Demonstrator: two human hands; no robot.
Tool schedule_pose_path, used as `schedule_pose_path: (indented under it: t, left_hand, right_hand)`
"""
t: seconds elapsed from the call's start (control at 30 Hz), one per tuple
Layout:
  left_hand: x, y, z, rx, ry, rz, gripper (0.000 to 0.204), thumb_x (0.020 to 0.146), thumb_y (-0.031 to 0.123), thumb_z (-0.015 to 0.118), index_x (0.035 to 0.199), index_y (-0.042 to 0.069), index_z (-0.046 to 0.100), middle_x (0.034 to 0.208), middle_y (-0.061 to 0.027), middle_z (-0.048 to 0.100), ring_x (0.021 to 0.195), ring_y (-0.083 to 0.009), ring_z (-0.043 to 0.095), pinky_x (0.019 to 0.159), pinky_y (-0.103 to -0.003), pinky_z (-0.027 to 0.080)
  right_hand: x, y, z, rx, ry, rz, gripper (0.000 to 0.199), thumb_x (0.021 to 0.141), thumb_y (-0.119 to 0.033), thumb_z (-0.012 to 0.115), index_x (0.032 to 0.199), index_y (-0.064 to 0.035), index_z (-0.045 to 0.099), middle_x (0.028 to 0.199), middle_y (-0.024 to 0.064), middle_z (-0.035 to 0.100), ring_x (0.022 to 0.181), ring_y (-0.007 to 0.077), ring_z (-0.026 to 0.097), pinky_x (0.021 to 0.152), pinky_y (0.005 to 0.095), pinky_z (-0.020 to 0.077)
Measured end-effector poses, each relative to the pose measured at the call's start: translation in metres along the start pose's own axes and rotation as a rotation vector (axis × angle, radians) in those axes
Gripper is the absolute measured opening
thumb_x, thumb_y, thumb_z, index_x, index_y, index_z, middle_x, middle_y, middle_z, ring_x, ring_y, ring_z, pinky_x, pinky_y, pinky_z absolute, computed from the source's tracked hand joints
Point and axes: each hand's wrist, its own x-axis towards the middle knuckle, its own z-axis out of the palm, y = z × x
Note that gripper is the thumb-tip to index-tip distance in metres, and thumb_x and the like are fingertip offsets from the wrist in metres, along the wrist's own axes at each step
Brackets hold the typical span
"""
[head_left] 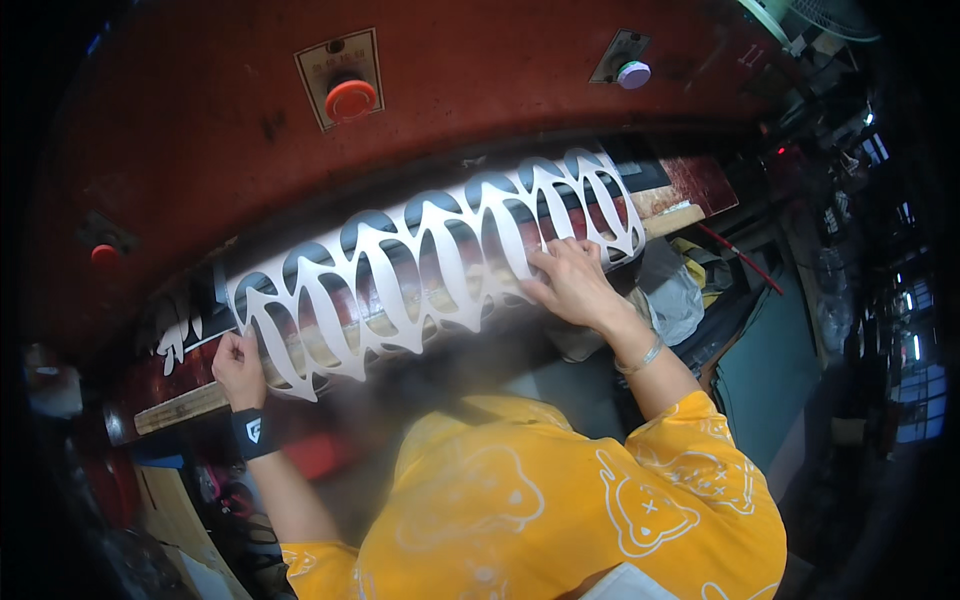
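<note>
A white sheet (462, 285) with rows of large shoe-part-like cut-outs stretches across the bed of a red machine, its jagged near edge hanging over the front. At the sheet's left end, my left hand (240, 372) is closed, with fingertips pinching the edge. My right hand (575, 285) lies over the right half of the sheet, its fingers bent and gripping a strip near the front edge. Dark material and the reddish bed show through the holes. The right fingertips are partly hidden by the hand.
The red machine body (220, 120) rises beyond the sheet, with a red push button (350, 100), a pale button (633, 74) and another red button (105, 254). A wooden strip (180, 408) edges the bed. White cut pieces (178, 325) lie left; a crumpled grey bag (670, 300) sits right.
</note>
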Motion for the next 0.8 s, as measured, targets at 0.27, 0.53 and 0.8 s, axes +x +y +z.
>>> schedule_pose_path:
  t: [0.27, 0.53, 0.8]
  left_hand:
    - [0.0, 0.011, -0.003, 0.047, -0.055, -0.039, 0.033, 0.085, 0.015, 0.062, 0.064, 0.001, 0.041, 0.053, -0.0027, 0.034, 0.05, -0.0097, 0.031, 0.046, -0.029, 0.028]
    - [0.002, 0.024, -0.006, 0.081, -0.106, -0.129, 0.032, 0.084, 0.015, 0.062, 0.063, 0.001, 0.042, 0.051, -0.0095, 0.04, 0.047, -0.0183, 0.037, 0.047, -0.033, 0.032]
    - [0.003, 0.031, -0.003, -0.007, -0.081, -0.178, 0.035, 0.085, 0.015, 0.062, 0.062, 0.003, 0.039, 0.053, -0.0021, 0.036, 0.051, -0.0095, 0.032, 0.046, -0.027, 0.026]
  right_hand:
    - [0.082, 0.039, -0.092, 0.252, -0.111, 0.304, 0.025, 0.085, -0.022, 0.062, 0.092, 0.0008, 0.071, 0.073, 0.0142, 0.069, 0.066, 0.0195, 0.066, 0.063, 0.0301, 0.0525]
    - [0.204, -0.016, -0.016, 0.312, 0.224, 0.089, 0.067, 0.069, -0.025, 0.071, 0.129, -0.0068, 0.05, 0.141, 0.0284, 0.033, 0.128, 0.0408, 0.038, 0.105, 0.0426, 0.0338]
    - [0.197, 0.05, -0.04, 0.719, 0.301, 0.132, 0.049, 0.065, -0.016, 0.066, 0.113, -0.0032, 0.065, 0.134, 0.0219, 0.048, 0.121, 0.0309, 0.05, 0.101, 0.0327, 0.0373]
